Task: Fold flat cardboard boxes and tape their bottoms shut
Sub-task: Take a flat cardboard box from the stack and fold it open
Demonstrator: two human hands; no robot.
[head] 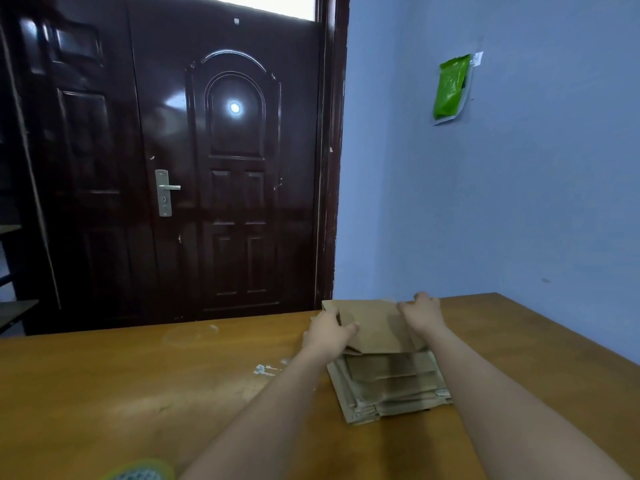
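So both my hands are on the top flat cardboard box (pixel 375 329) right now. My left hand (pixel 329 332) grips its left edge, thumb lying across the top face and the other fingers curled under the side where I can't really see them. My right hand (pixel 424 315) holds the far right part of the same piece, fingers bent over the far edge, thumb side toward the middle. The piece is tilted, its far end lifted a bit off the rest, so there's a dark gap at the near end between it and what's underneath.

Underneath is the stack of flat boxes (pixel 391 386), a messy pile with edges fanned out and not lined up, sitting on the wooden table (pixel 138 393) toward the right side, close to the far edge. Just left of the stack there's a patch of whitish scuffed marks (pixel 268 368) on the tabletop. At the bottom edge of the view, near my left forearm, something green and grey (pixel 142 472) pokes in, too blurry to tell what it is.

Behind the table is a dark glossy door (pixel 225 168) with a metal handle (pixel 166 190), and to the right a blue wall (pixel 519 202) with a green packet (pixel 450 86) stuck on it.
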